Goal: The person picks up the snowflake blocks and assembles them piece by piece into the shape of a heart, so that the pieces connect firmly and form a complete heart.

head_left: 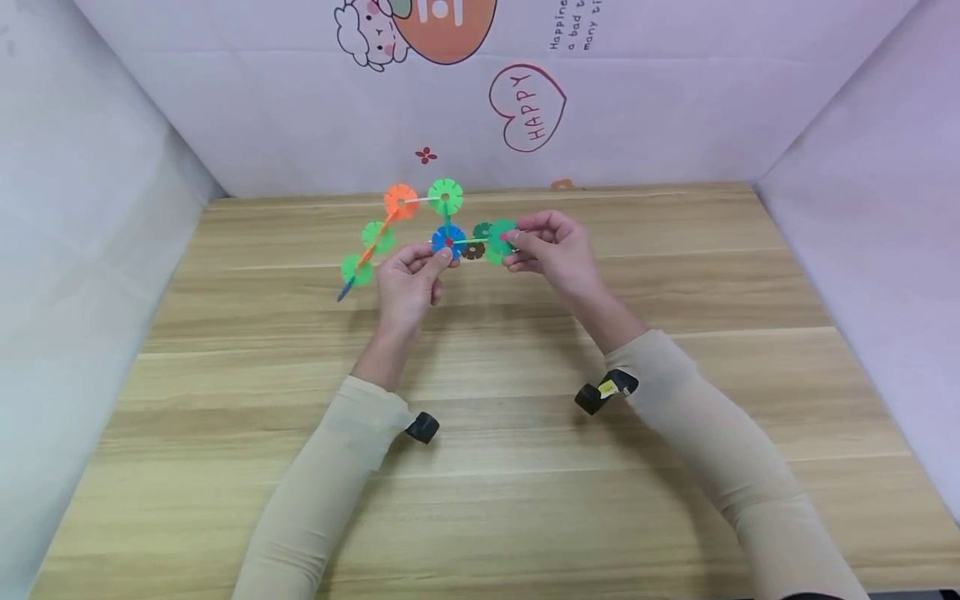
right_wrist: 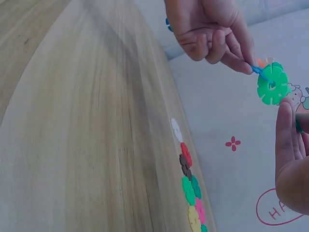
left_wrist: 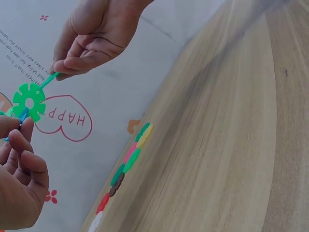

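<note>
Several notched plastic snowflake discs are joined slot to slot into a bent chain held above the table. My left hand pinches a blue snowflake disc of the chain between thumb and fingers. A light green disc seen face-on in the left wrist view joins that blue one. My right hand pinches a darker green snowflake disc at the light green disc's right side. Leftward from the blue disc, the chain runs through a green disc and an orange disc, then slants down to the left.
Loose snowflake discs lie in a cluster near the table's back edge, among them a brown disc, a red disc, a white disc and a yellow disc. A printed white cloth hangs behind the wooden table.
</note>
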